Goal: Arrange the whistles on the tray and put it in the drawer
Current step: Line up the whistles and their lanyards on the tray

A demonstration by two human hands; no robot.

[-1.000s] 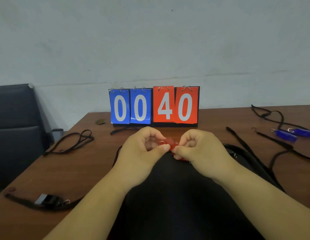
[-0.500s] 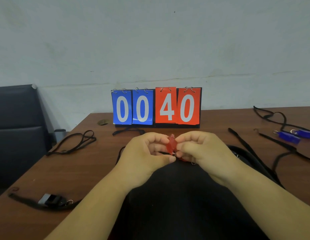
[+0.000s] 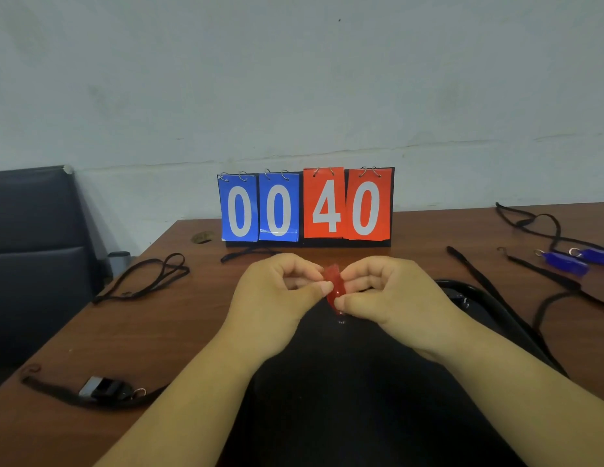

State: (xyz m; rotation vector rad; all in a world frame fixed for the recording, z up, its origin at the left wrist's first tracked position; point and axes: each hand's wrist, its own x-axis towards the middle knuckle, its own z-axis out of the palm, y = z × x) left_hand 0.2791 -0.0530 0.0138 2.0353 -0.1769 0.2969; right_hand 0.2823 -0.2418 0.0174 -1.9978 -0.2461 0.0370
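A red translucent whistle (image 3: 335, 286) is pinched upright between both hands above a black tray (image 3: 361, 392) at the table's near middle. My left hand (image 3: 277, 294) grips it from the left with thumb and fingertips. My right hand (image 3: 384, 294) grips it from the right, fingers curled. Two blue whistles (image 3: 575, 259) with metal rings lie at the far right. A black whistle (image 3: 105, 388) on a black lanyard rests at the near left.
A flip scoreboard (image 3: 307, 207) reading 00 and 40 stands at the back of the brown table (image 3: 159, 332). Loose black lanyards lie at the left (image 3: 148, 278) and right (image 3: 546, 298). A dark chair (image 3: 30, 251) stands beyond the table's left edge.
The red whistle has been turned from lying flat between the fingers to standing on end. Both hands stayed together over the tray.
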